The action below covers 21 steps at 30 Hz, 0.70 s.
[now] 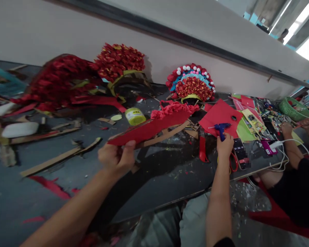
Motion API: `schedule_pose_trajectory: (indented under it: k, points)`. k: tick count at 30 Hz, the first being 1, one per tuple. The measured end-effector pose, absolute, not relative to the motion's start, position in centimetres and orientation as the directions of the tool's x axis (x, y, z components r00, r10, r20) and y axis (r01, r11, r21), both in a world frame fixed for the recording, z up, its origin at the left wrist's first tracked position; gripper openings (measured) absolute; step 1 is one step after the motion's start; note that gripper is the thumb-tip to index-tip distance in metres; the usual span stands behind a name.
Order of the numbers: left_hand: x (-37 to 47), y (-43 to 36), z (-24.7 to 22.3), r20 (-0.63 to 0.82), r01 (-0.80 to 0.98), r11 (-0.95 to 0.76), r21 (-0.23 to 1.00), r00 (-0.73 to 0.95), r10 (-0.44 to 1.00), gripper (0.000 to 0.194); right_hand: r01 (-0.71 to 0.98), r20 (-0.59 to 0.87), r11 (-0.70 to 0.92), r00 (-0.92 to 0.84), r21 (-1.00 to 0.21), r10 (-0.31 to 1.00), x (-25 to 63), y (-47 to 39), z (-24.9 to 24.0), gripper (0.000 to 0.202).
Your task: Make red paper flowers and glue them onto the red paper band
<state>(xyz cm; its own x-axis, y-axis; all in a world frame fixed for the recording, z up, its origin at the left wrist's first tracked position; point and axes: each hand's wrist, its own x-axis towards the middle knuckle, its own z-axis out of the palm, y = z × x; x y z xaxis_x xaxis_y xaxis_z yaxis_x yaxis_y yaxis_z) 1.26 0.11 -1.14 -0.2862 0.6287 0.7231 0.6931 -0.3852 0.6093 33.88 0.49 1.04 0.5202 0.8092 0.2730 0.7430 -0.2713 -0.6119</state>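
Note:
My left hand (117,156) pinches the near end of a long red cardboard strip (146,130), thumb on top. Crumpled red paper (173,109) lines the strip's far upper edge. A blue glue gun (222,128) is in my right hand (225,144), which is wrapped round its handle; the nozzle points right, over red paper sheets (217,115). Just beyond the strip stands a yellow-lidded tub (135,116). Red-handled scissors (233,163) lie partly hidden beside my right wrist, near a phone (240,152) with a timer on its screen.
Red crumpled-paper headpieces (119,61) and a decorated fan-shaped one (192,82) stand along the wall. Cardboard scraps (51,161) litter the left side. At right, a co-worker's hands (287,129) are near a green basket (295,108), a purple power bank (268,147) and white cables.

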Motion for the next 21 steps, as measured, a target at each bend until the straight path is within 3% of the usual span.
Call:
schedule_pose_trajectory:
  k: [5, 11, 21]
  points:
    - [1.3, 1.1, -1.1, 0.691, 0.681, -0.393, 0.617, -0.232, 0.684, 0.017, 0.744, 0.233, -0.356, 0.558, -0.565, 0.796, 34.7, 2.0, -0.2, 0.038]
    - [1.7, 1.7, -1.0, 0.659, 0.651, -0.441, 0.618, -0.122, 0.742, 0.025, 0.751, 0.207, -0.372, 0.551, -0.545, 0.808, 35.1, 2.6, -0.6, 0.039]
    - [1.4, 2.1, -0.6, 0.638, 0.544, -0.452, 0.707, -0.213, 0.740, 0.027, 0.766, 0.246, -0.303, 0.508, -0.567, 0.825, 32.4, 1.1, 1.3, 0.034]
